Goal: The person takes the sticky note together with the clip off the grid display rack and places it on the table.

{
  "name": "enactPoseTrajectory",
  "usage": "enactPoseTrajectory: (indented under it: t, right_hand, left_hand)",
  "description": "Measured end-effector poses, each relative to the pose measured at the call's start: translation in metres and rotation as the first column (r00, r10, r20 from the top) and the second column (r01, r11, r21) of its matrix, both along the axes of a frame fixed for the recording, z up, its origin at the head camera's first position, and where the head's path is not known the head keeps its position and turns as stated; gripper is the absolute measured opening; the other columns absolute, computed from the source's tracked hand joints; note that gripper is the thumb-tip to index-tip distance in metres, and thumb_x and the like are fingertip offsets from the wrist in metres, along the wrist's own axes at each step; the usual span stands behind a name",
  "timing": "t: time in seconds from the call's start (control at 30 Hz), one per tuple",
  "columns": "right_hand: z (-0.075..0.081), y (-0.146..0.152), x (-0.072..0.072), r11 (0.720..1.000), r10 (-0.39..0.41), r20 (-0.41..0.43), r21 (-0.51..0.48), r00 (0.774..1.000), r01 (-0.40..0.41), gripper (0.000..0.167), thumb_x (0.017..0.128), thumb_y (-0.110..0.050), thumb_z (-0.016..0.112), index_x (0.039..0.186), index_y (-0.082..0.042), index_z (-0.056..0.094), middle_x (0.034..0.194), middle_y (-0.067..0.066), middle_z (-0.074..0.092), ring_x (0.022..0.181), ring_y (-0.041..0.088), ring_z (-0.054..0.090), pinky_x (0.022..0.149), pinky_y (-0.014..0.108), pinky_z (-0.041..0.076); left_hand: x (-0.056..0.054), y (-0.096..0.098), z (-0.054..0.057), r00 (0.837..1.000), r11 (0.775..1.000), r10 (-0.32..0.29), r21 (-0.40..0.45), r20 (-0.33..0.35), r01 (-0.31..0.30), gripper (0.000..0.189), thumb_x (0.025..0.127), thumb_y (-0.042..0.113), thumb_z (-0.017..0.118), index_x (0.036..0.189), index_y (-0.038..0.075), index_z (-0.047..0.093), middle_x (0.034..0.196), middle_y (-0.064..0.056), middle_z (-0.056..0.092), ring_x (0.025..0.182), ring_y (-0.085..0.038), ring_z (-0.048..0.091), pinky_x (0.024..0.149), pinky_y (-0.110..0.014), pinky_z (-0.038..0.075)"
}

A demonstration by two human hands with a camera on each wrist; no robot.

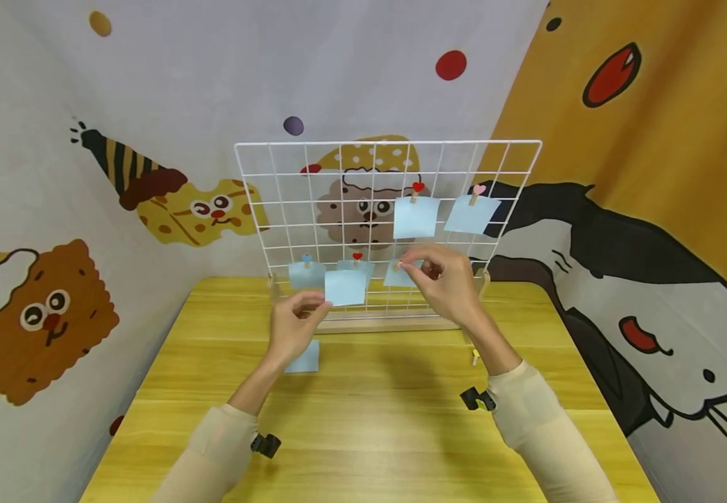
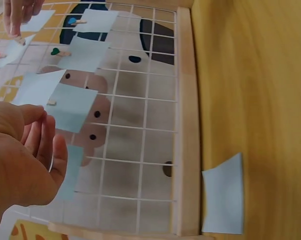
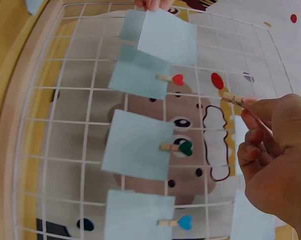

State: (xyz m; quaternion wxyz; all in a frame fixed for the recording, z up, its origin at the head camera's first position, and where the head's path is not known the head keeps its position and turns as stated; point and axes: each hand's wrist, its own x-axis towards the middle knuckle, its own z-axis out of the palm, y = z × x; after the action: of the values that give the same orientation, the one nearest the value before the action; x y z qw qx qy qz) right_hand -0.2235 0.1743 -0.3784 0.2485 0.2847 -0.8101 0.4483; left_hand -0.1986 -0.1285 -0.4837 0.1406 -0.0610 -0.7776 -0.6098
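My left hand (image 1: pixel 297 325) pinches a light blue paper note (image 1: pixel 346 288) by its edge, between thumb and fingers. The note is held up in front of a white wire grid (image 1: pixel 253 202), overlapping a clipped note behind it. My right hand (image 1: pixel 445 283) is raised before the grid's right half. Between its thumb and forefinger it pinches a small wooden clothespin (image 3: pixel 234 99), seen best in the right wrist view. Near it on the grid hang notes with heart clothespins, one green (image 3: pixel 184 147) and one blue (image 3: pixel 184 222).
The grid stands in a wooden base (image 1: pixel 388 323) on a yellow wood-grain table (image 1: pixel 363 433). Two notes hang higher up, under a red heart (image 1: pixel 417 187) and a pink heart (image 1: pixel 479 189). A loose note (image 1: pixel 304 358) and a small yellow-topped clothespin (image 1: pixel 475 355) lie on the table.
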Motion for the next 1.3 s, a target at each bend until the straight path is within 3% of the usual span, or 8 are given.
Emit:
enactPoseTrajectory:
  t: [0.17,0.33,0.53,0.67,0.77,1.07,1.3]
  right_hand:
    - [-0.016,0.012,0.007,1.0,-0.019,0.026,0.012,0.999,0.019,0.009,0.099,-0.001,0.085,0.104,-0.009,0.087,0.107,0.013,0.085,0.061,0.008,0.05,0.056,0.015,0.04]
    - [-0.032,0.024,0.013,0.999,-0.042,0.068,0.03,0.997,0.04,0.009,0.101,-0.003,0.084,0.107,-0.009,0.086,0.102,0.01,0.084,0.061,0.007,0.047,0.056,0.017,0.039]
    - [-0.054,0.036,0.017,0.998,-0.057,0.095,0.011,0.994,0.056,0.009,0.101,-0.003,0.084,0.106,-0.01,0.086,0.094,0.01,0.082,0.058,0.006,0.044,0.053,0.019,0.037]
    - [-0.068,0.046,0.024,0.996,-0.093,0.138,0.018,0.986,0.092,0.008,0.101,-0.005,0.084,0.107,-0.011,0.086,0.077,0.006,0.071,0.057,0.006,0.043,0.052,0.019,0.036]
    - [-0.079,0.054,0.029,0.992,-0.127,0.161,0.033,0.979,0.124,0.008,0.101,-0.006,0.085,0.107,-0.012,0.086,0.074,0.003,0.068,0.057,0.006,0.046,0.052,0.019,0.038]
    - [-0.107,0.073,0.039,0.984,-0.179,0.206,0.052,0.962,0.172,0.009,0.101,-0.005,0.085,0.106,-0.012,0.085,0.078,0.004,0.072,0.057,0.004,0.049,0.051,0.02,0.043]
    - [-0.124,0.085,0.049,0.982,-0.187,0.245,0.03,0.951,0.185,0.01,0.103,-0.007,0.083,0.105,-0.016,0.085,0.086,0.008,0.078,0.058,0.005,0.051,0.052,0.02,0.044]
  left_hand:
    - [0.009,-0.003,-0.015,1.0,1.0,0.007,0.013,0.022,-0.008,0.016,0.099,0.01,0.088,0.113,0.003,0.085,0.111,-0.02,0.085,0.094,-0.006,0.079,0.082,-0.013,0.06]
    - [0.017,-0.006,-0.03,1.0,1.0,-0.001,0.012,0.03,0.001,0.015,0.099,0.008,0.088,0.112,0.003,0.085,0.11,-0.02,0.086,0.096,-0.015,0.082,0.084,-0.014,0.063]
    - [0.025,-0.009,-0.049,0.997,1.0,0.015,0.008,0.071,-0.016,0.014,0.099,0.01,0.088,0.111,0.003,0.085,0.111,-0.02,0.086,0.092,-0.004,0.079,0.082,-0.014,0.064]
    - [0.033,-0.01,-0.06,0.995,1.0,0.011,0.001,0.098,-0.011,0.013,0.1,0.009,0.088,0.11,0.002,0.085,0.109,-0.021,0.086,0.093,-0.012,0.082,0.08,-0.015,0.065]
    - [0.038,-0.01,-0.069,0.991,1.0,0.009,-0.01,0.133,-0.008,0.013,0.099,0.008,0.087,0.11,0.001,0.085,0.108,-0.021,0.086,0.095,-0.02,0.084,0.081,-0.015,0.065]
    - [0.043,-0.005,-0.096,0.983,1.0,0.019,0.005,0.183,-0.02,0.009,0.097,0.003,0.088,0.105,0.0,0.085,0.105,-0.021,0.086,0.096,-0.027,0.085,0.085,-0.016,0.065]
    - [0.045,-0.003,-0.108,0.972,0.999,0.039,-0.005,0.232,-0.039,0.011,0.097,0.002,0.087,0.106,-0.001,0.084,0.105,-0.021,0.087,0.096,-0.026,0.086,0.085,-0.015,0.065]
